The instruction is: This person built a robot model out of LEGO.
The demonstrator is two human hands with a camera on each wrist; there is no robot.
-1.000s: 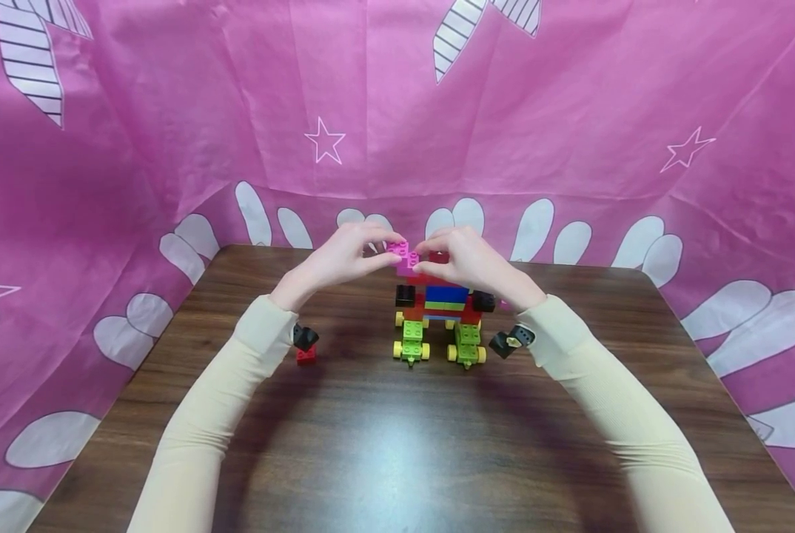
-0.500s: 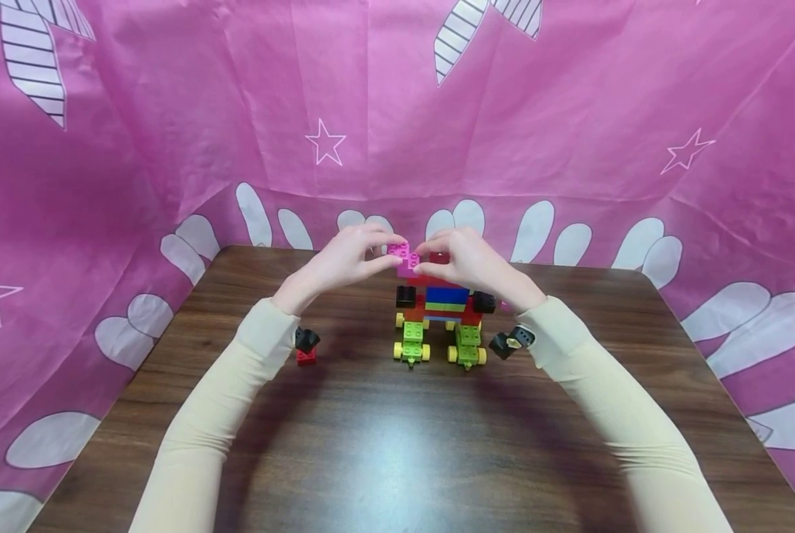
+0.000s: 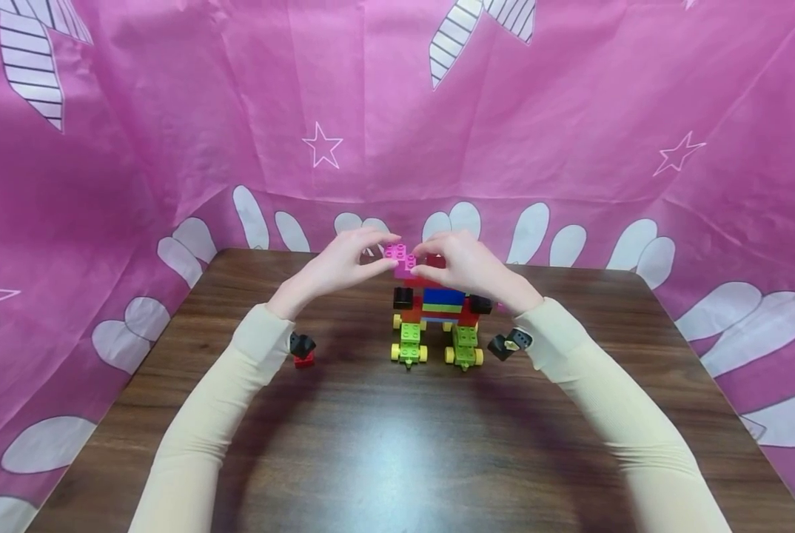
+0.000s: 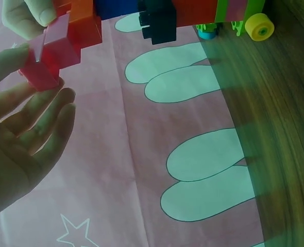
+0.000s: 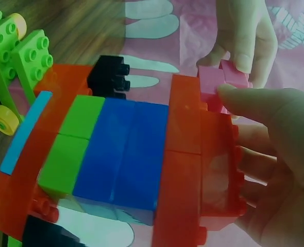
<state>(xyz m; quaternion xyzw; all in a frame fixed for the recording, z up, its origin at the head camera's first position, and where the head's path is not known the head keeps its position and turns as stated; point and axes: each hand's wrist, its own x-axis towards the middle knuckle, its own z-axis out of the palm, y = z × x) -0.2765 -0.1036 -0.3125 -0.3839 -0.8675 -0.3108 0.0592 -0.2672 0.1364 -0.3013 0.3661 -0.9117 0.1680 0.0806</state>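
Observation:
A tall figure of toy building bricks stands on two green wheeled bases [image 3: 409,346]. Its body has blue bricks [image 5: 123,149], red bricks [image 5: 183,118] and a black brick [image 3: 403,298] out on each side. At its top left, my left hand [image 3: 344,259] pinches the outer pink brick [image 3: 394,252] between thumb and fingers. Beside it, my right hand [image 3: 467,263] pinches the adjoining pink brick [image 3: 406,272], its thumb on the near face. In the right wrist view, fingers of that hand reach behind the red top bricks. The right hand partly hides the figure's upper right.
A loose red brick [image 3: 304,360] lies on the wooden table [image 3: 384,444] near the left wrist, partly covered by the black wrist camera [image 3: 301,344]. Pink patterned cloth [image 3: 384,111] hangs behind the table and along both sides.
The head view has shifted slightly. Both hands stay at the pink bricks, and the figure stands as before.

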